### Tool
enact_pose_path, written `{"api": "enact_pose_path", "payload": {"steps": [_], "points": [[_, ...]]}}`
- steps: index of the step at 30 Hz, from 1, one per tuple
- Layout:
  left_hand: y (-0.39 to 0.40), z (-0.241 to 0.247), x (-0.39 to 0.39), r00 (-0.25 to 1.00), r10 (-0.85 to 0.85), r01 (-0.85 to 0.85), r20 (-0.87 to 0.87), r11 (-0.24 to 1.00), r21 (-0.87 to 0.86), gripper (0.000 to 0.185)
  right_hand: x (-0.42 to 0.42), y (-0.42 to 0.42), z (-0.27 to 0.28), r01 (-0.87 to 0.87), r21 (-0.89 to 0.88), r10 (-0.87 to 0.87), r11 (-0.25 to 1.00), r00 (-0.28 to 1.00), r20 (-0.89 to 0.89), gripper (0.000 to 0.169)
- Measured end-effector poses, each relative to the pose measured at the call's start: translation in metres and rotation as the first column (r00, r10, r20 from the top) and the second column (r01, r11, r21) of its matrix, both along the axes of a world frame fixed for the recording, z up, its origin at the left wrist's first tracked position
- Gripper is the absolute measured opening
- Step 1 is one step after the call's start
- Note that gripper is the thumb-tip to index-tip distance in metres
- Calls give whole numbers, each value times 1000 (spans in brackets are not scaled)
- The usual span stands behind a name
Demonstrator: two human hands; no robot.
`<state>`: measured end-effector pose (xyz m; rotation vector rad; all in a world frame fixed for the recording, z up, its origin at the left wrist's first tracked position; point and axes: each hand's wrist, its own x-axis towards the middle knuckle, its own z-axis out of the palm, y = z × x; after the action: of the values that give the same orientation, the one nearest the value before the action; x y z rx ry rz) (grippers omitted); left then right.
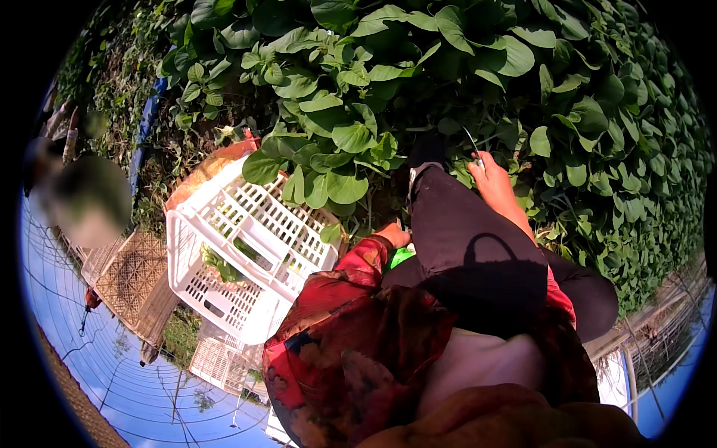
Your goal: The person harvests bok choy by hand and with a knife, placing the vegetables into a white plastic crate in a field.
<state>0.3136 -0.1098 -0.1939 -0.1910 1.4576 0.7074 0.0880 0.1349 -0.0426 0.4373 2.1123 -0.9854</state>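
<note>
My right hand [495, 180] is closed around the pale handle of a small knife [471, 141], its thin, slightly curved blade pointing up among the leaves. It is beside my dark trouser leg, over the stems of broad-leaved green plants [507, 56]. Beyond the other side of that leg, my left hand [395, 235] is low near the ground, partly hidden by the red sleeve and leg. What its fingers hold, if anything, I cannot make out. Just below it shows a bright green object [400, 257]. Large leafy plants [347, 137] stand in front of it.
A white slatted plastic crate [260, 252] with some greens inside is tipped on its side at my left. An orange-red container [193, 173] shows behind it. Farther left are woven baskets [131, 277], a blue strip [147, 120] and a person with a blurred head [92, 201].
</note>
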Motion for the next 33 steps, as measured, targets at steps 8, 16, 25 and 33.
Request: {"api": "enact_pose_path", "payload": {"steps": [8,16,25,33], "points": [[-18,7,7,997,-59,59,49,998,11,27,-63,-28,-43,216,-74,-228,974,942,-246,33],[-54,32,-74,971,-123,113,-205,992,-62,26,-115,14,-80,669,-210,-686,713,727,-14,20],[112,144,-355,796,294,-42,-529,899,436,34,-110,35,-122,783,-309,-806,539,587,80,34],[136,101,-463,253,119,-257,-960,965,51,48,-96,12,-86,771,-513,-866,378,490,98,18]]}}
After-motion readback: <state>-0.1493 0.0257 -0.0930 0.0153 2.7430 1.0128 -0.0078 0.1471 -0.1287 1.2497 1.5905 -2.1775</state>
